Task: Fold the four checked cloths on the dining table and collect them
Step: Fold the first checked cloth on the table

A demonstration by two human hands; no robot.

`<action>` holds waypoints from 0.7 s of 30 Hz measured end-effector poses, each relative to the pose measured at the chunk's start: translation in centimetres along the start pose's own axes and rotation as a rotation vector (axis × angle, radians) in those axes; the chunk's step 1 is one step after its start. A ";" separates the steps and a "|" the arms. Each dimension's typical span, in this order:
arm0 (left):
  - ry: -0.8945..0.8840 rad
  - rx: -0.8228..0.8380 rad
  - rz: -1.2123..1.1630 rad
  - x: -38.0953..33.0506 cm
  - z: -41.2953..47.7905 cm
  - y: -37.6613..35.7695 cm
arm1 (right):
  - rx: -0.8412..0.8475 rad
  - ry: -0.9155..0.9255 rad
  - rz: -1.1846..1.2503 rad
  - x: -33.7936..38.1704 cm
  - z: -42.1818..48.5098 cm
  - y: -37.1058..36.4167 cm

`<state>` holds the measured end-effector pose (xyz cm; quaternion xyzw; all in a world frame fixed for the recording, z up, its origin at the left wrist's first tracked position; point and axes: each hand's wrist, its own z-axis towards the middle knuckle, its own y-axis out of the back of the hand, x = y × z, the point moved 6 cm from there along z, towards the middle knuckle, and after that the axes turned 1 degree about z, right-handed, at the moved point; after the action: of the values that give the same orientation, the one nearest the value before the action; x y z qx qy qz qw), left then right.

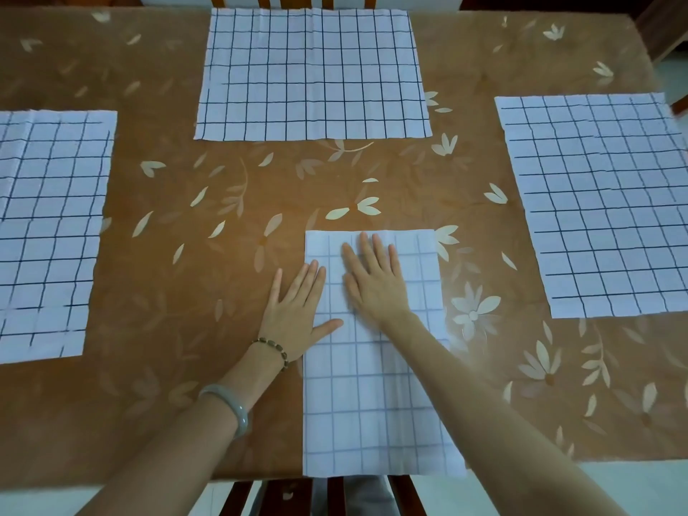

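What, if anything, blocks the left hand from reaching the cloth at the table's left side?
Probably nothing. The left hand lies flat, holding nothing, at the left edge of the near cloth; only bare table separates it from the left cloth, spread flat.

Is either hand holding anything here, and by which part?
Nothing held: right hand lies flat on the near cloth; left hand flat at its left edge.

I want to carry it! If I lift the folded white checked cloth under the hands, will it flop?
Probably floppy: the folded white checked cloth lies limp and creased. Likely light, being thin. It might slide on the glossy brown flowered table.
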<state>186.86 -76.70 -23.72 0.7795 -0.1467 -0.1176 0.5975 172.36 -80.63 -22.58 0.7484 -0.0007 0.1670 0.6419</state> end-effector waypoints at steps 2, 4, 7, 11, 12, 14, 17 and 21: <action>0.008 -0.003 0.001 -0.1 0.0 -0.1 | 0.015 -0.002 -0.029 -1.0 -0.1 -0.9; 0.048 -0.007 -0.007 0.1 -0.1 -0.1 | 0.003 -0.038 -0.054 -3.3 -0.7 -0.8; 0.122 0.026 -0.047 0.7 0.1 0.0 | -0.008 -0.083 -0.068 -6.8 -1.6 -0.1; 0.220 0.021 -0.082 0.8 0.3 1.3 | 0.007 -0.088 -0.092 -7.9 -2.0 0.1; 0.233 -0.029 -0.097 0.5 0.7 2.1 | 0.013 -0.091 -0.095 -7.9 -2.0 0.0; 0.179 -0.135 -0.103 -0.7 2.5 3.8 | 0.011 -0.089 -0.102 -7.7 -2.0 0.0; 0.027 -0.116 -0.065 -2.8 5.6 4.0 | 0.015 -0.084 -0.091 -7.6 -2.1 0.2; 0.037 -0.056 -0.008 -1.0 6.3 1.9 | 0.010 -0.084 -0.082 -7.5 -2.0 0.3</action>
<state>183.46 -82.41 -23.46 0.7653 -0.1291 -0.1099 0.6210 164.70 -80.39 -23.94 0.7573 0.0035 0.1089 0.6439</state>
